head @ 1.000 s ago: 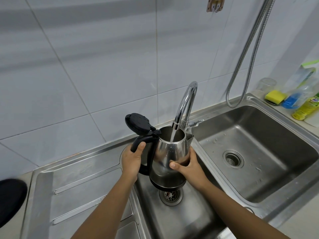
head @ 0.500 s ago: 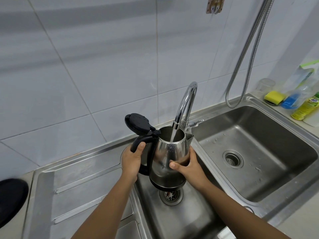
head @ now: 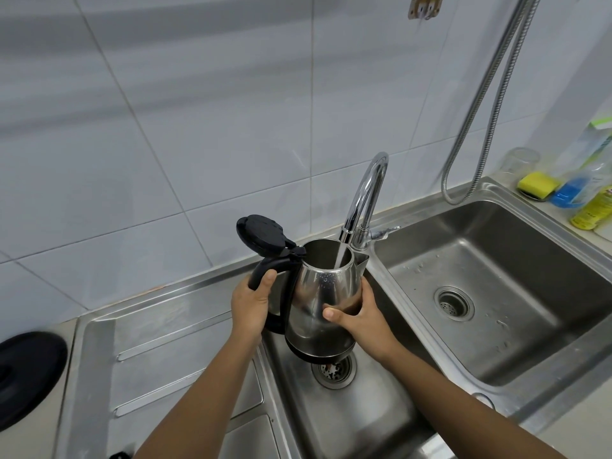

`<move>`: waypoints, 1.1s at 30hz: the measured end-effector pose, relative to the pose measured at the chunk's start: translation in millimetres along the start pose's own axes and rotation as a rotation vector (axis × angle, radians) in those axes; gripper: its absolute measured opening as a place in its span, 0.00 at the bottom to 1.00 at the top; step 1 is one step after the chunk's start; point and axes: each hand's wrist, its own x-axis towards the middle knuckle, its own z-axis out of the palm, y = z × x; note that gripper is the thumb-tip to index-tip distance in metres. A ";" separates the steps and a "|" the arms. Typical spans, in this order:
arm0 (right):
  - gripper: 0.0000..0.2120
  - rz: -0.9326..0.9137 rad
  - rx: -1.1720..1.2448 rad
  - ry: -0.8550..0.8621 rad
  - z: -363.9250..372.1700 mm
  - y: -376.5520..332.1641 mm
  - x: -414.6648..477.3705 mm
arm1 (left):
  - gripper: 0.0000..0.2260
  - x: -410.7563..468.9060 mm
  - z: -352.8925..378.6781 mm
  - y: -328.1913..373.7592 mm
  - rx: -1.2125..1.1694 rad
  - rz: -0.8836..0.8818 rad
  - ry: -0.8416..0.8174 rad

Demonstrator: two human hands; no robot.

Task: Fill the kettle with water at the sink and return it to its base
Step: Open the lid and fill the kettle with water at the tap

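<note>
A steel kettle with a black handle and its black lid flipped open hangs above the left sink basin. My left hand grips the handle. My right hand wraps the kettle's lower body from the right. Water runs from the chrome tap straight into the kettle's mouth. The round black kettle base lies on the counter at the far left, partly cut off by the frame edge.
A steel draining board lies left of the basin, and a second basin with a drain lies right. A metal shower hose hangs at the back right. A yellow sponge, a glass and bottles stand at the far right.
</note>
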 end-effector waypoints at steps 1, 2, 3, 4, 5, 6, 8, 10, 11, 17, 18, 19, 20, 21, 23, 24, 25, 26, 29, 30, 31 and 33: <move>0.66 0.004 0.000 -0.003 0.9 -0.2 -0.1 | 0.08 0.2 -0.7 -1.1 -0.003 0.001 0.002; 0.67 0.007 0.001 -0.004 1.6 -0.2 -0.4 | 0.07 0.1 -1.5 -1.2 -0.006 0.001 0.006; 0.67 0.006 0.003 -0.004 2.1 0.3 -0.5 | 0.07 0.2 -2.3 -1.7 -0.005 0.002 0.008; 0.67 0.004 0.002 -0.005 2.6 0.1 -1.1 | 0.06 0.3 -2.8 -2.5 -0.002 0.005 0.009; 0.67 0.000 0.000 -0.007 3.0 0.4 -1.3 | 0.06 0.4 -3.0 -3.3 0.001 0.005 0.009; 0.67 -0.002 -0.001 -0.008 3.4 0.5 -1.5 | 0.06 0.2 -3.2 -3.8 -0.001 0.001 0.011; 0.67 0.000 -0.005 -0.009 3.9 0.4 -1.8 | 0.07 -0.2 -3.7 -4.7 -0.015 -0.011 0.015; 0.66 0.003 -0.007 -0.010 4.1 0.4 -2.2 | 0.10 -0.3 -4.3 -6.5 -0.019 -0.016 0.016; 0.66 0.006 -0.009 -0.009 4.3 0.2 -2.3 | 0.12 -0.4 -4.5 -6.9 -0.016 -0.019 0.015; 0.62 -0.016 -0.016 -0.004 5.2 -1.2 -2.2 | 0.19 -2.4 -6.0 -4.4 -0.026 -0.038 0.010; 0.61 -0.017 -0.015 -0.001 5.6 -1.2 -1.8 | 0.15 -1.8 -5.9 -5.0 -0.023 -0.040 0.013; 0.60 -0.018 -0.013 0.003 5.8 -1.0 -1.7 | 0.13 -1.5 -6.3 -5.5 -0.021 -0.039 0.016; 0.59 -0.019 -0.012 0.004 6.1 -1.2 -1.6 | 0.12 -1.3 -6.5 -5.6 -0.017 -0.037 0.018; 0.59 -0.019 -0.013 0.004 6.5 -1.2 -1.4 | 0.13 -1.2 -6.7 -6.0 -0.012 -0.036 0.018; 0.58 -0.023 -0.015 0.005 6.6 -1.2 -1.1 | 0.13 -1.1 -6.7 -6.1 -0.008 -0.035 0.019; 0.57 -0.025 -0.015 0.005 6.4 -0.7 -1.0 | 0.12 -1.1 -6.7 -5.8 -0.008 -0.037 0.020; 0.57 -0.026 -0.014 0.005 6.2 -0.8 -1.1 | 0.12 -1.1 -6.6 -5.6 -0.008 -0.035 0.019; 0.57 -0.029 -0.014 0.004 6.0 -0.6 -1.2 | 0.12 -1.5 -6.5 -4.9 -0.006 -0.032 0.016; 0.57 -0.030 -0.013 0.007 4.6 0.2 -1.9 | 0.15 -2.2 -5.2 -3.8 -0.013 -0.024 0.001; 0.57 -0.030 -0.015 0.009 3.9 0.8 -2.2 | 0.18 -2.8 -4.9 -3.2 -0.017 -0.016 -0.004; 0.57 -0.029 -0.015 0.013 3.0 1.5 -2.6 | 0.21 -2.6 -4.1 -3.4 -0.015 -0.007 -0.005; 0.58 -0.024 -0.016 0.023 0.9 2.8 -3.0 | 0.24 -1.8 -1.8 -4.1 -0.010 0.010 -0.005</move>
